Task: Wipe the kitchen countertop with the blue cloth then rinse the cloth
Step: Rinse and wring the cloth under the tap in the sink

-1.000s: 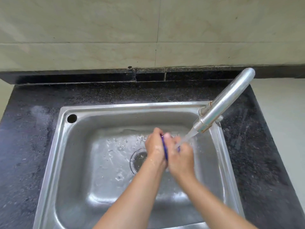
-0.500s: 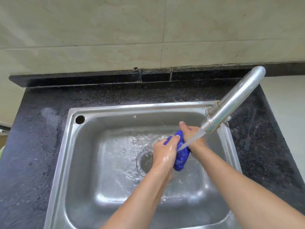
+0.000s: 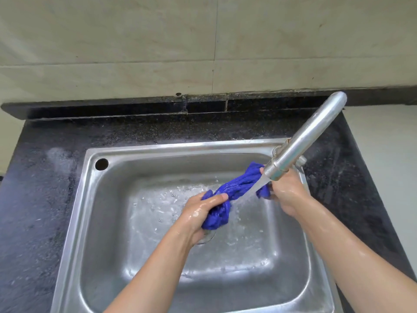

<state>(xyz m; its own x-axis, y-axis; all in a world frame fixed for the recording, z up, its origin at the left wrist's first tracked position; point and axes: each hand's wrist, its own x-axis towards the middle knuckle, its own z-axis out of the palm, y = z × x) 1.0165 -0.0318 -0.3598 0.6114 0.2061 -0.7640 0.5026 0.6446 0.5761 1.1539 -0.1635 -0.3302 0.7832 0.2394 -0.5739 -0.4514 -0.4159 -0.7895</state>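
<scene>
The blue cloth is wet and stretched into a twisted rope over the steel sink. My left hand grips its lower left end above the drain. My right hand grips its upper right end, just under the tap's mouth. Water runs from the steel tap onto the middle of the cloth. The black speckled countertop surrounds the sink and looks damp.
The tap's spout slants across the sink's back right corner above my right hand. A round overflow hole sits in the sink's back left corner. Beige wall tiles rise behind a low black upstand. The counter ends at the right.
My hands have drawn apart, pulling the bunched cloth out long under the stream. My right hand rose toward the tap's mouth; the left stayed over the drain.
</scene>
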